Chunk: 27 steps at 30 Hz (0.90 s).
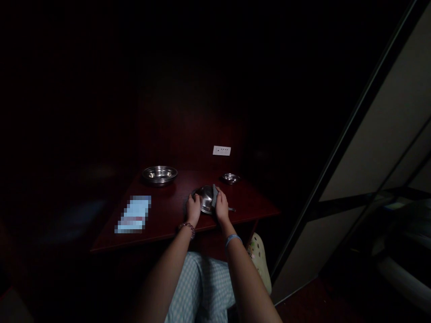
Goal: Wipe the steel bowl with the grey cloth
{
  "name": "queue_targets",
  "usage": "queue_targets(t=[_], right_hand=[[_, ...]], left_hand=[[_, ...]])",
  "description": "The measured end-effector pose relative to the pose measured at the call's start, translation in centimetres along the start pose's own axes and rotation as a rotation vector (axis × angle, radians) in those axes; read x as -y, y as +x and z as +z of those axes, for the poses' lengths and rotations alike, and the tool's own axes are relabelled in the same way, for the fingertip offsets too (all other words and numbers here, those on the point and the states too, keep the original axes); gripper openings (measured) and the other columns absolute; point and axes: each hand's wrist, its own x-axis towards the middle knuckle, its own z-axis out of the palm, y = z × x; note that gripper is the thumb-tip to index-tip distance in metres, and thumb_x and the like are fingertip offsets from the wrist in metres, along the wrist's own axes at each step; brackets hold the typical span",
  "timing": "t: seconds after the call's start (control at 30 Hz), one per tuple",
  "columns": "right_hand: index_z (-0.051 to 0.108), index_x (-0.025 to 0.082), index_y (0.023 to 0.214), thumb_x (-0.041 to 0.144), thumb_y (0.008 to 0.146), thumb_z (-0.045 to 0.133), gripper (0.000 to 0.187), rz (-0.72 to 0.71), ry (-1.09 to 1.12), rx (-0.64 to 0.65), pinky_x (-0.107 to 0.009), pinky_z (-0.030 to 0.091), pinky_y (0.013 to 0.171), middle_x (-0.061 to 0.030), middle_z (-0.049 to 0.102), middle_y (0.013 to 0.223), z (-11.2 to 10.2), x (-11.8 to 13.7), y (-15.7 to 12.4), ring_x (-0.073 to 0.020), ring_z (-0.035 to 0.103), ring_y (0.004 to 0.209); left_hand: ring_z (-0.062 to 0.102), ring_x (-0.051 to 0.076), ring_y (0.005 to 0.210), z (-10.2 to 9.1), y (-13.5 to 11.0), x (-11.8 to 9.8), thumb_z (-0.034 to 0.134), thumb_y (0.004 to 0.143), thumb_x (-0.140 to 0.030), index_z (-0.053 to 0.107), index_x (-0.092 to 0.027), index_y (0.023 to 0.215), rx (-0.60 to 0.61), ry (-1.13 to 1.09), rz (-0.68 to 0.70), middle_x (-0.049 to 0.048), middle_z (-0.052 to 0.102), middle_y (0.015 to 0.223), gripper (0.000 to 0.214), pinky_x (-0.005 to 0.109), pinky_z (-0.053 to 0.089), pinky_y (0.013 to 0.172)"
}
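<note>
Over the front part of the dark red desk (182,197), a shiny metal bowl (206,197) is held between both hands. My left hand (193,209) grips its left rim, with the thumb over the edge. My right hand (221,207) is closed on a grey cloth (214,194), pressed against the bowl's right side. A strip of the cloth sticks out to the right of that hand. Behind the right hand sits a small metal dish (230,178). Farther left, a wider metal bowl or stack of bowls (159,175) rests near the back.
A bright, pixelated flat object (134,214) lies on the desk's left side. A white socket plate (222,150) is on the back panel. Below the desk's right end is a pale clog (260,260). A light panel with a dark frame (363,148) slants along the right.
</note>
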Motion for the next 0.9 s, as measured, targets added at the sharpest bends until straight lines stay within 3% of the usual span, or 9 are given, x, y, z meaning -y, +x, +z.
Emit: queue_targets(t=[0.5, 0.9], right_hand=[[0.069, 0.024, 0.135, 0.038, 0.103, 0.034, 0.05, 0.0, -0.011, -0.013, -0.04, 0.039, 0.122, -0.0086, 0.066, 0.143, 0.1, -0.2, 0.0, -0.0221, 0.057, 0.137], [0.07, 0.021, 0.134, 0.038, 0.102, 0.034, 0.05, -0.014, 0.023, -0.012, -0.04, 0.038, 0.122, -0.0102, 0.066, 0.144, -0.1, 0.2, 0.0, -0.0223, 0.058, 0.136]], left_hand=[[0.075, 0.026, 0.094, -0.6, -0.5, -1.1, 0.045, 0.099, -0.023, 0.07, -0.015, 0.102, 0.002, 0.049, -0.064, 0.0182, 0.077, 0.101, 0.026, 0.032, 0.054, 0.083], [0.075, 0.025, 0.099, -0.2, -0.2, -0.4, 0.044, 0.099, -0.021, 0.069, -0.012, 0.109, 0.017, -0.036, -0.033, 0.0187, 0.077, 0.109, 0.028, 0.033, 0.055, 0.089]])
